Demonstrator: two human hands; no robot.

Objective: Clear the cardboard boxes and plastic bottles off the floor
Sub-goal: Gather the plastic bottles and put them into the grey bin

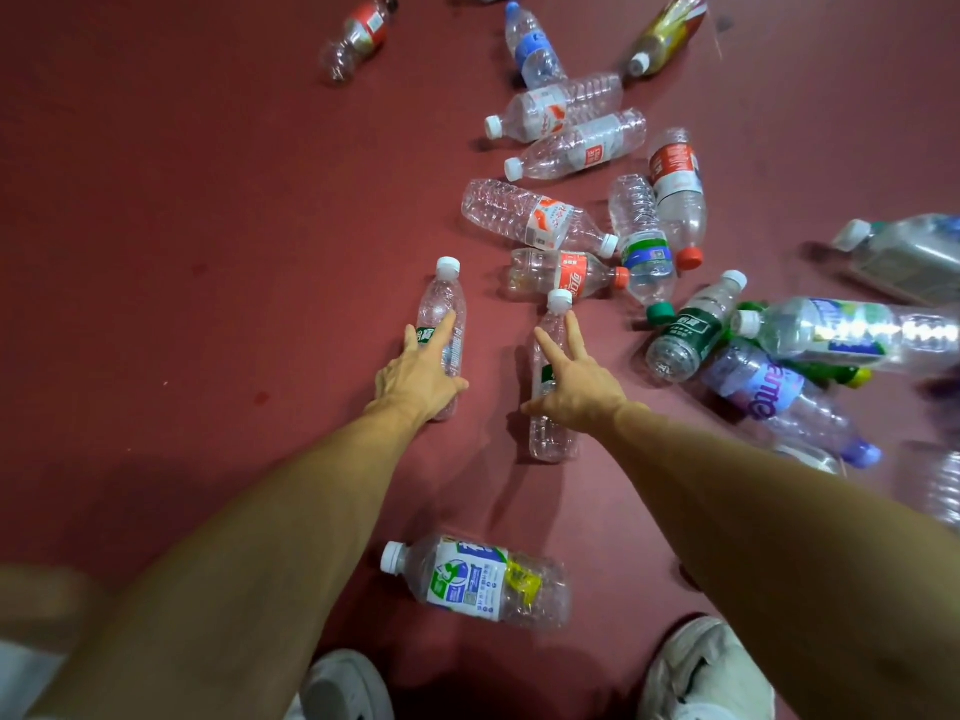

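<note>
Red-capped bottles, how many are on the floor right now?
2. A cola bottle lies just beyond the right hand; a tall clear bottle lies farther right, its cap toward the camera. More may be hidden in the pile at right.

About nineteen plastic bottles point(535, 215), one left hand point(421, 376), one right hand point(576, 387), two shoes point(706, 667)
</note>
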